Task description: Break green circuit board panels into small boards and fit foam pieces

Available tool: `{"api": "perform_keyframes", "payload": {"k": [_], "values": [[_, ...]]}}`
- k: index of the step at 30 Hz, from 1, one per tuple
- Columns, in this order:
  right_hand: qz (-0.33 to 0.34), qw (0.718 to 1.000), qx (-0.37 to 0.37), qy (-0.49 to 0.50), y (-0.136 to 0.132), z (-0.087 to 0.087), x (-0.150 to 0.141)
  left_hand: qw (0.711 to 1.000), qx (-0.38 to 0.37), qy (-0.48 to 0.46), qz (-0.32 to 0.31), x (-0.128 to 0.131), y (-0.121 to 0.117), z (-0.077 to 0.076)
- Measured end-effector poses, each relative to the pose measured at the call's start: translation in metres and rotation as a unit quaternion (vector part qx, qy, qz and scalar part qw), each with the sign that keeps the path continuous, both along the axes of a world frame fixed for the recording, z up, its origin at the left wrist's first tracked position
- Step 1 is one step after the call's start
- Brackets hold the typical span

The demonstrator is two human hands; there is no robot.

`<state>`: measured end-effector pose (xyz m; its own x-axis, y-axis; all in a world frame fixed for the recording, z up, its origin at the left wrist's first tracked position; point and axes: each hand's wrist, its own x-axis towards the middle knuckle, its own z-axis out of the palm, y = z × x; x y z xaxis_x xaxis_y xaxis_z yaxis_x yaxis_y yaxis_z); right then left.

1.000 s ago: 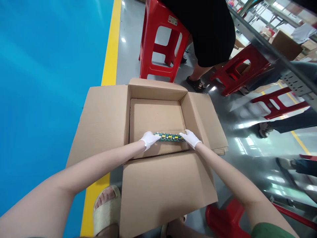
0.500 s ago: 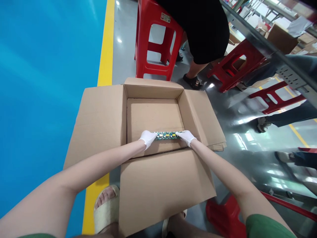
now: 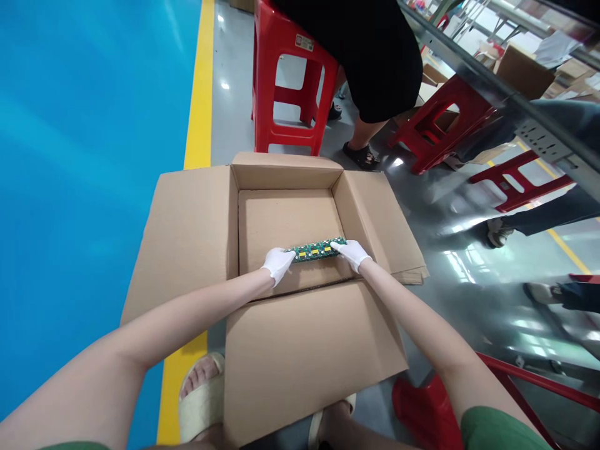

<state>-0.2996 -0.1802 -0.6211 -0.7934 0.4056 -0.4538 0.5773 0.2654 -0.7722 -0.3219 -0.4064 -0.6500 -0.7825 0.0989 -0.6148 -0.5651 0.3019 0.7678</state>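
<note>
A long, narrow green circuit board with several yellow parts spans the gap between my two white-gloved hands. My left hand grips its left end, thumb on top. At the other end, my right hand is closed on the board, which tilts a little up to the right. Both hands are inside the open cardboard box, over the near part of its bottom. Whether the board touches the cardboard I cannot tell. The box's flaps are folded outward.
A red plastic stool stands beyond the box, with a person in black shorts on it. More red stools and a metal bench frame are at the right. A yellow line borders the blue floor.
The board's right end has risen slightly, so it now slants and shows more of its top face. My hands still hold both ends. The view has shifted a little.
</note>
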Motion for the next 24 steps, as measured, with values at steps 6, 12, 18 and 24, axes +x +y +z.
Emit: {"api": "perform_keyframes", "payload": {"k": [6,12,18,24], "values": [[0.006,0.997,0.029,0.07,-0.012,0.022,0.005,0.992,0.104,0.065,0.027,-0.01,-0.011,0.013],[-0.016,0.96,0.105,0.261,-0.026,0.119,0.026,0.931,0.176,0.319,0.024,-0.02,-0.023,0.101],[-0.07,0.884,0.219,0.407,-0.047,0.199,0.101,0.744,-0.024,0.667,0.016,0.01,-0.047,0.176],[-0.11,0.817,0.144,0.547,-0.069,0.18,0.14,0.649,0.091,0.753,-0.064,0.024,-0.059,0.185]]}}
